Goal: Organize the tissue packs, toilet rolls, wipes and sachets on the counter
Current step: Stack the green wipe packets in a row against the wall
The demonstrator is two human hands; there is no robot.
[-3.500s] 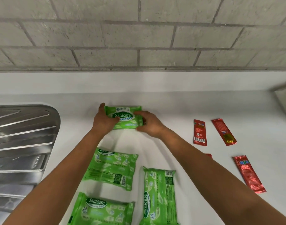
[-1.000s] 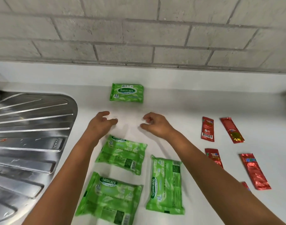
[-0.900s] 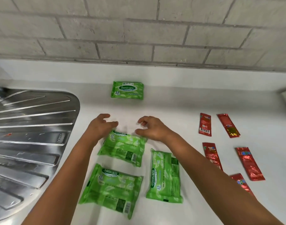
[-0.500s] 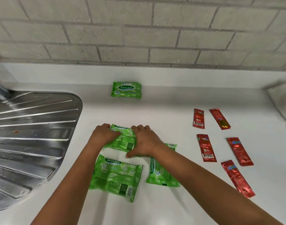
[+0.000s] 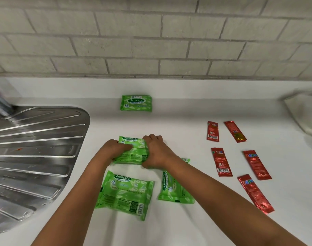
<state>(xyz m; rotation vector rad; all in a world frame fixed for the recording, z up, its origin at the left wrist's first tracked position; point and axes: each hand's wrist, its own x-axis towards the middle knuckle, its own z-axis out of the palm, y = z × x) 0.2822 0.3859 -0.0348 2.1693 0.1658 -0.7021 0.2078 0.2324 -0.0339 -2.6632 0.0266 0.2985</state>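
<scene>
While both hands are closing on it from either end, the green soft-plastic pack of wipes (image 5: 132,151) is lying flat on the white desk (image 5: 178,125), just to the right of the ribbed steel draining board (image 5: 36,148), which is serving here as the landmark. The left hand (image 5: 114,150) is curling its fingers over the pack's left end and the right hand (image 5: 156,151) is wrapping the right end, so each grip is clamping the pack with nothing else in it.

The pack is looking light, pliant and glossy, so it is likely to sag and slip if pinched by one corner; holding the two short ends is probably the safest way.

Further from the draining board toward the wall, a matching placed green pack (image 5: 136,102) is resting, well apart from the held one. Nearer the person, two more green packs (image 5: 124,194) are waiting, and far right of the draining board six red foil sachets (image 5: 221,161) are lying loosely.
</scene>
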